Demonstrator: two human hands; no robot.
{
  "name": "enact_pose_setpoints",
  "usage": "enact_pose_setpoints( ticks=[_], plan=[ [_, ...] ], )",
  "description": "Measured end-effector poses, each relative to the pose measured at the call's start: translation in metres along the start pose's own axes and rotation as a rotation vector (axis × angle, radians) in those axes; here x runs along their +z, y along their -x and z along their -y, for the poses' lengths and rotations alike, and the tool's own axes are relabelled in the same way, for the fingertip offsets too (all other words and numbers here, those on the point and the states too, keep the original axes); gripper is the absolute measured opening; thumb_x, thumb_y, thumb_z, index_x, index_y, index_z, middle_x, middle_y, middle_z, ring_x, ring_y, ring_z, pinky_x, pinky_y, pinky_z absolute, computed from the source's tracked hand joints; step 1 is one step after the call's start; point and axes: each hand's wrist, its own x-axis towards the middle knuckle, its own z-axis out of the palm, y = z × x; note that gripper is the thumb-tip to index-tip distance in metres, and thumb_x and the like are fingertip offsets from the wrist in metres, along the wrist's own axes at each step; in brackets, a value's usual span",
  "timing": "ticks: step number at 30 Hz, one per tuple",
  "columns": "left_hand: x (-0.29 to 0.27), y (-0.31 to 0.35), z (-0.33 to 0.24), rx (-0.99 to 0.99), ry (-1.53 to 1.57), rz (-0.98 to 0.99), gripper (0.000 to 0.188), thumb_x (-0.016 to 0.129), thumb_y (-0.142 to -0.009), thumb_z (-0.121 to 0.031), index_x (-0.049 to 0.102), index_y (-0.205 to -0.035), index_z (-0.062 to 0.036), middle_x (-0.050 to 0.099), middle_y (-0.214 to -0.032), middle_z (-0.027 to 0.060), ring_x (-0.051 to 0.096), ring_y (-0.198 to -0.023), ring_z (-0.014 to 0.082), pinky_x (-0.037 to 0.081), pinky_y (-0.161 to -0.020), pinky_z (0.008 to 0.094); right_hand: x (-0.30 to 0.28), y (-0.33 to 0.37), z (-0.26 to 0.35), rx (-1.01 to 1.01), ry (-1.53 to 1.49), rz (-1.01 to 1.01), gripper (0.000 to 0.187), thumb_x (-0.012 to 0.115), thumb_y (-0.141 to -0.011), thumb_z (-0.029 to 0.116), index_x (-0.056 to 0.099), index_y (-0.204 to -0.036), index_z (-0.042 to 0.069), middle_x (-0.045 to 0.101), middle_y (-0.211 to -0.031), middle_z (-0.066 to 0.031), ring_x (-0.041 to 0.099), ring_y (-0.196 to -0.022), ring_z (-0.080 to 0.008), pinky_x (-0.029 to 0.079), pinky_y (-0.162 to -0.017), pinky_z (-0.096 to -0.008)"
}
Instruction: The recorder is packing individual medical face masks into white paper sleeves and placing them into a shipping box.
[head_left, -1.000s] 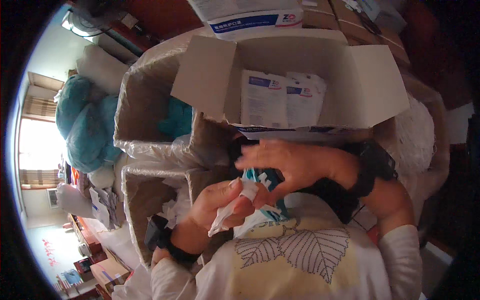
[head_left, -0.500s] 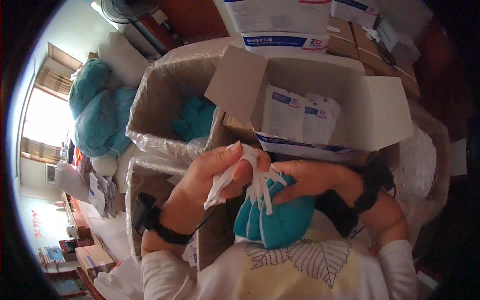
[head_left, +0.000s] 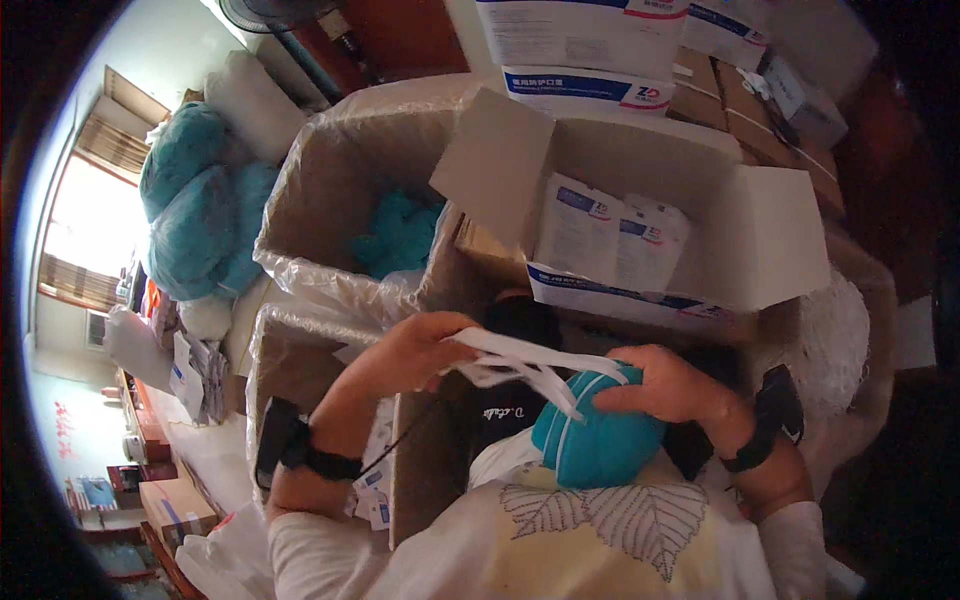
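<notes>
A small stack of teal face masks (head_left: pixel 605 435) with white edges rests close against my shirt. My right hand (head_left: pixel 655 385) grips the stack at its upper edge, thumb across the front. White straps (head_left: pixel 530 362) run from the masks leftward, stretched nearly level. Their far end is in my left hand (head_left: pixel 430 345), its fingers closed round them. How many masks the stack has cannot be told.
Ahead stands an open carton (head_left: pixel 690 285) with white packets (head_left: pixel 580 228) inside. A plastic-lined box (head_left: pixel 330 180) at left holds teal pieces (head_left: pixel 398 230); another lined box (head_left: pixel 300 350) stands nearer. Teal bundles (head_left: pixel 195 220) are piled far left, white strings (head_left: pixel 835 340) lie at right.
My left hand has moved left and slightly down, drawing the bunched straps out straight. My right hand and the masks have shifted right.
</notes>
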Motion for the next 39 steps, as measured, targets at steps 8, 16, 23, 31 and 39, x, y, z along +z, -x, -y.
enact_pose_setpoints(
  ticks=[8, 16, 23, 31, 39],
  plan=[
    [-0.014, 0.005, 0.015, 0.424, 0.048, -0.668, 0.029, 0.057, -0.084, -0.020, 0.057, -0.106, -0.0010, 0.063, -0.088, 0.0094, 0.057, -0.082, 0.0130, 0.045, -0.073, 0.0281, 0.015, -0.011, -0.022, -0.142, -0.201, -0.394, 0.041, 0.063, -0.080, 0.032, 0.055, -0.108, 0.003, 0.062, -0.096, -0.0110, 0.058, -0.086, -0.0167, 0.046, -0.077, -0.0317],
    [0.066, -0.017, 0.019, 0.381, 0.125, 0.277, 0.070, 0.062, -0.077, -0.046, 0.040, -0.123, 0.0013, 0.052, -0.115, 0.0183, 0.049, -0.109, 0.0282, 0.035, -0.094, 0.0361, 0.027, -0.014, -0.023, -0.151, -0.174, -0.219, 0.042, 0.062, -0.080, 0.032, 0.054, -0.110, 0.004, 0.061, -0.099, -0.0094, 0.057, -0.091, -0.0177, 0.044, -0.082, -0.0314],
    [0.068, -0.038, 0.033, 0.339, 0.256, 0.368, 0.079, 0.066, -0.073, -0.048, 0.036, -0.126, 0.0021, 0.045, -0.122, 0.0165, 0.041, -0.116, 0.0250, 0.030, -0.098, 0.0350, 0.021, -0.008, -0.025, -0.210, -0.177, -0.220, 0.041, 0.064, -0.079, 0.029, 0.053, -0.110, 0.004, 0.059, -0.102, -0.0094, 0.056, -0.092, -0.0177, 0.044, -0.083, -0.0321],
    [0.076, -0.050, 0.038, 0.445, 0.450, 0.459, 0.091, 0.060, -0.072, -0.058, 0.028, -0.132, 0.0019, 0.036, -0.130, 0.0132, 0.032, -0.121, 0.0213, 0.024, -0.101, 0.0356, 0.023, -0.008, -0.040, -0.323, -0.088, -0.290, 0.044, 0.066, -0.077, 0.027, 0.053, -0.113, 0.006, 0.060, -0.104, -0.0095, 0.056, -0.095, -0.0186, 0.043, -0.084, -0.0321],
    [0.062, -0.045, 0.036, 0.287, 0.150, 0.424, 0.057, 0.059, -0.080, -0.045, 0.053, -0.110, 0.0029, 0.061, -0.094, 0.0139, 0.057, -0.088, 0.0206, 0.045, -0.077, 0.0322, 0.024, -0.018, -0.049, -0.182, 0.042, -0.471, 0.045, 0.067, -0.076, 0.029, 0.053, -0.110, 0.004, 0.060, -0.099, -0.0148, 0.059, -0.093, -0.0286, 0.045, -0.080, -0.0348]
  ],
)
